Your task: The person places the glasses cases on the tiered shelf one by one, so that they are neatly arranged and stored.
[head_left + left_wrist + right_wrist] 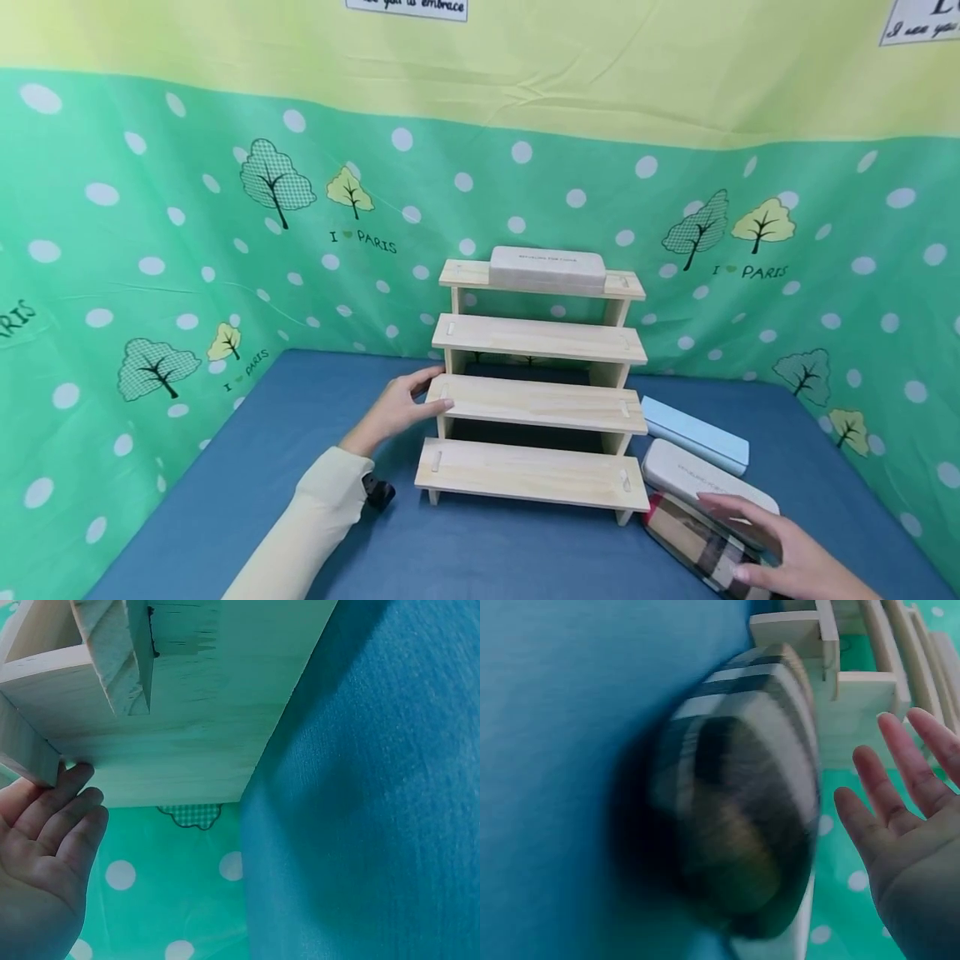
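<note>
A four-step wooden display stand (536,400) occupies the middle of the table. My left hand (397,408) holds its second-lowest step at the left end, thumb on top. In the left wrist view, the fingers (67,825) reach under that board's edge. On the top step lies a whitish glasses case (546,268) with small lettering. At lower right my right hand (795,546) hovers over a plaid glasses case (697,542), fingers spread around it. The right wrist view shows the fingers (907,769) apart from the plaid case (742,795), which is blurred there.
Right of the stand, a second whitish glasses case (705,475) lies just behind the plaid one. Farther back is a light blue oblong case (697,433). A blue cloth (225,508) covers the table, and a green dotted curtain (420,183) hangs close behind the stand.
</note>
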A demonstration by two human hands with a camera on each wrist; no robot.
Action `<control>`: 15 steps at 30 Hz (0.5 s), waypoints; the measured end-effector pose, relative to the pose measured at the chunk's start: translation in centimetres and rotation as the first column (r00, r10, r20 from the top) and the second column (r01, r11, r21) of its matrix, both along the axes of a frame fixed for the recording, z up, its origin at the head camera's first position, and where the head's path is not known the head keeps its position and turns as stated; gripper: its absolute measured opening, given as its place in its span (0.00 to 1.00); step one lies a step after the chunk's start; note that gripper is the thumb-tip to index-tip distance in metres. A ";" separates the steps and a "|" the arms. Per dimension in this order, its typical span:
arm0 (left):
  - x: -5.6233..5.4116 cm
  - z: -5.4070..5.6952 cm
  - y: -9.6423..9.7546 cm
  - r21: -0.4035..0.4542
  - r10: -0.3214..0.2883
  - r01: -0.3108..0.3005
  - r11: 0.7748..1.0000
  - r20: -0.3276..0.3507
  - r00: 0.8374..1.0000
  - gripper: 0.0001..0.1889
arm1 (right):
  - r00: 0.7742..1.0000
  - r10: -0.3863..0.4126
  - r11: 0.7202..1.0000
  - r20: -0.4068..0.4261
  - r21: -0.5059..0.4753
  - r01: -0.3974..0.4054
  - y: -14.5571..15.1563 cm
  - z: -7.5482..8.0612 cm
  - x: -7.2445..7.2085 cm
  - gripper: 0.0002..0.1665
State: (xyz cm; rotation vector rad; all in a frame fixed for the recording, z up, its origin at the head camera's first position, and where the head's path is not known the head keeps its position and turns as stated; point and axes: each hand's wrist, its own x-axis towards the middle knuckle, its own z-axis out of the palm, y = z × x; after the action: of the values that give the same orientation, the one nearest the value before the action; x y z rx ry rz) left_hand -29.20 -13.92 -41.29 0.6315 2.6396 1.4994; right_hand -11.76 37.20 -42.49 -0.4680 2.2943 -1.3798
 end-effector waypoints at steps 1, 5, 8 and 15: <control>0.0 0.0 0.0 -0.001 0.000 0.000 1.000 0.000 1.000 0.38 | 1.000 0.002 1.000 0.013 0.004 -0.002 0.4 -0.3 0.1 0.30; -0.1 -0.2 0.0 0.005 0.001 -0.001 1.000 -0.005 1.000 0.37 | 0.999 0.047 0.997 0.010 -0.066 -0.046 1.7 -1.5 0.6 0.31; -0.1 -0.2 0.0 0.003 0.001 -0.001 1.000 -0.007 1.000 0.37 | 0.992 0.122 0.972 0.027 -0.207 -0.113 3.4 -3.1 0.7 0.32; 0.1 0.0 0.1 0.006 0.004 -0.004 1.000 0.004 1.000 0.38 | 0.950 0.311 0.876 0.004 -0.389 -0.285 6.8 -7.1 0.0 0.31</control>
State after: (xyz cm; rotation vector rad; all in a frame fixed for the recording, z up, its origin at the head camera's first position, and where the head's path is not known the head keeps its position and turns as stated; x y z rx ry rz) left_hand -29.14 -13.78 -41.26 0.6235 2.6364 1.5088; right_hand -11.74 43.97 -49.59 -0.8461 1.7984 -1.6542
